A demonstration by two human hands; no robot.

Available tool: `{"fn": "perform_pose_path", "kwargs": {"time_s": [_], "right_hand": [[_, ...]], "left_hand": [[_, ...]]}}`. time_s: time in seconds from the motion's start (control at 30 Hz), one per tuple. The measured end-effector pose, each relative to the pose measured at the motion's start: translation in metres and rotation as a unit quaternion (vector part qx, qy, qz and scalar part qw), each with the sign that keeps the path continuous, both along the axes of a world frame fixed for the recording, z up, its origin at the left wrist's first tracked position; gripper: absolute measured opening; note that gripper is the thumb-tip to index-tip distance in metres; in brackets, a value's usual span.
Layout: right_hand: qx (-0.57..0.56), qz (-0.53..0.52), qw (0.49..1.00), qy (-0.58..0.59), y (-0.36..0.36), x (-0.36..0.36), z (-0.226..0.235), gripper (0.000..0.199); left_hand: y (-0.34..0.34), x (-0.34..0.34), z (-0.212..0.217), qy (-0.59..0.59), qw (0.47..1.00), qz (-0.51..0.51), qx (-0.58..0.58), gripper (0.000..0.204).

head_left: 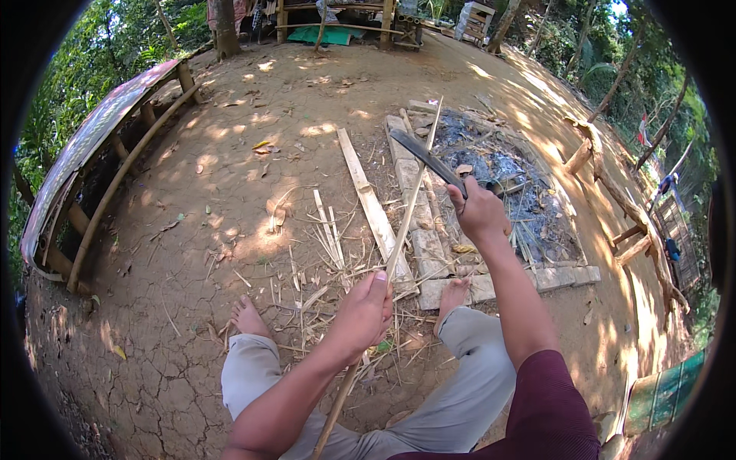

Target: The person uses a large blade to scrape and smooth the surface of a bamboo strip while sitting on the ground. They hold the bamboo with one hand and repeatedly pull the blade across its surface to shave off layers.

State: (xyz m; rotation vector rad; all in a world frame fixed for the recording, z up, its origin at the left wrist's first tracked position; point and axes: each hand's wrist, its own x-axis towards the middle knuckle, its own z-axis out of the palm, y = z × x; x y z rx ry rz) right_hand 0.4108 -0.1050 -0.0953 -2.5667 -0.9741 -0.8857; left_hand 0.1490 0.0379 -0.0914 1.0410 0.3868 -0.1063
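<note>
My left hand [362, 310] is closed round a long, thin bamboo strip [414, 192]. The strip runs from below my left forearm up and away past the brick edging, tapering toward its far tip. My right hand [481, 211] grips a machete, its handle mostly hidden in my fist. The dark machete blade [425, 157] points up and to the left and crosses the bamboo strip; whether the edge touches it I cannot tell. Beneath, a split bamboo piece [368, 195] lies on the ground, with thin shavings [330, 238] scattered beside it and between my bare feet.
A brick border [537, 277] frames an ash pit [498, 153] on the right. Along the left stands a low bamboo bench [100, 130]. Another rail of rough logs [625, 192] runs at the far right. A bamboo structure [337, 23] stands at the back, over dry, cracked soil.
</note>
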Motion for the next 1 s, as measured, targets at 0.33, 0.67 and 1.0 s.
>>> {"fn": "perform_pose_path", "kwargs": {"time_s": [0.33,0.67,1.0], "right_hand": [[-0.033,0.274,0.959,-0.06,0.031,-0.055,-0.007,0.069],[-0.081,0.217,0.971,0.054,0.044,-0.073,-0.015,0.062],[0.055,-0.12,0.96,0.248,-0.025,0.047,-0.036,0.081]], "left_hand": [[0.016,-0.009,0.005,-0.028,0.998,0.048,-0.017,0.03],[0.026,-0.024,-0.022,0.039,0.996,0.032,-0.07,0.028],[0.009,-0.047,-0.025,0.037,0.998,-0.019,-0.04,0.032]]}}
